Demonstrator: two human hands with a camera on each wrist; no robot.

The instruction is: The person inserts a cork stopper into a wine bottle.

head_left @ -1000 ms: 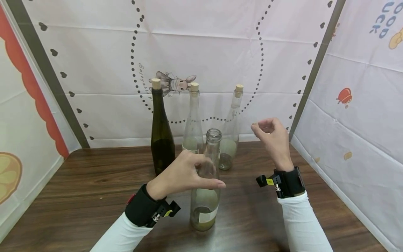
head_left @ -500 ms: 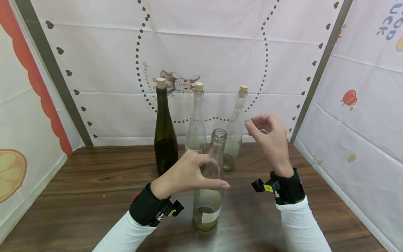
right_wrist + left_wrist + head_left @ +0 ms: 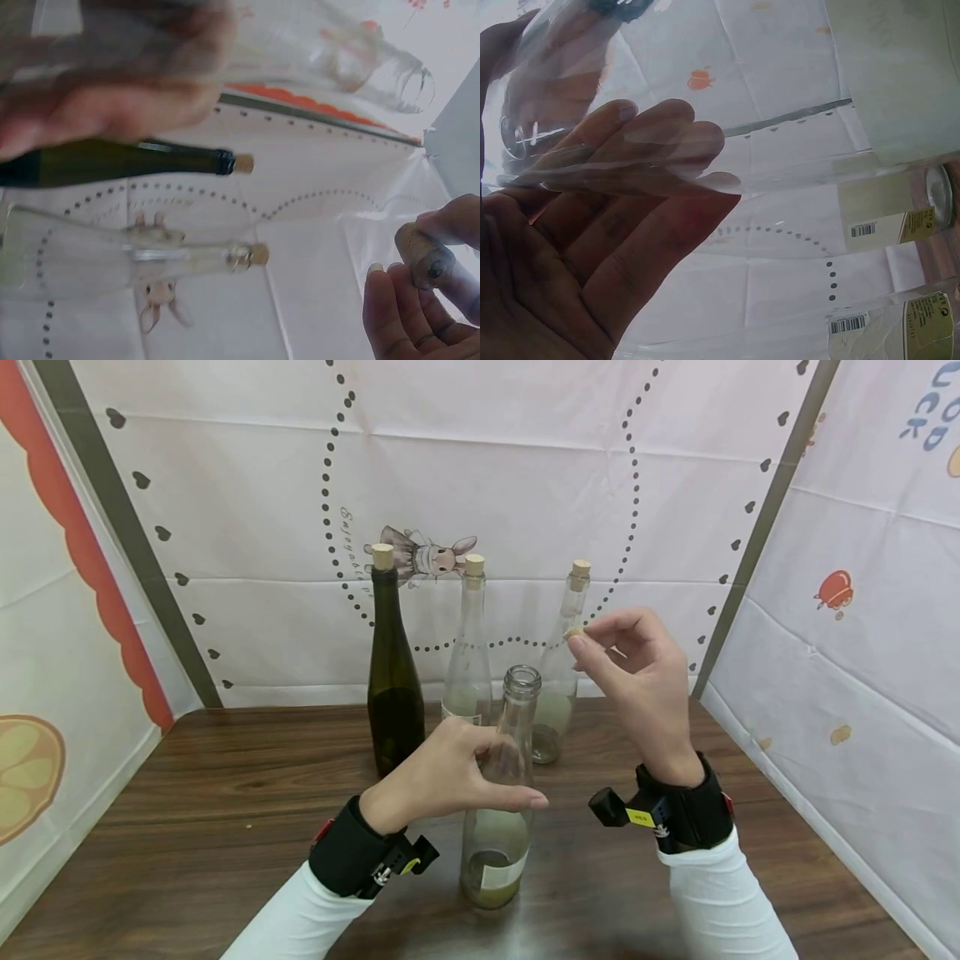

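1. While pinched between thumb and fingertips of the right hand [image 3: 637,681], cork [image 3: 575,632] hangs just above and right of the open mouth of the near clear bottle [image 3: 501,793], long axis roughly level.
2. Bottle upright on the wooden table [image 3: 187,827], neck wrapped by the left hand [image 3: 442,777]; pale dregs at the bottom.
3. Behind: dark green bottle [image 3: 392,685] plus two clear bottles [image 3: 468,660], all corked, all with a bit of residue.
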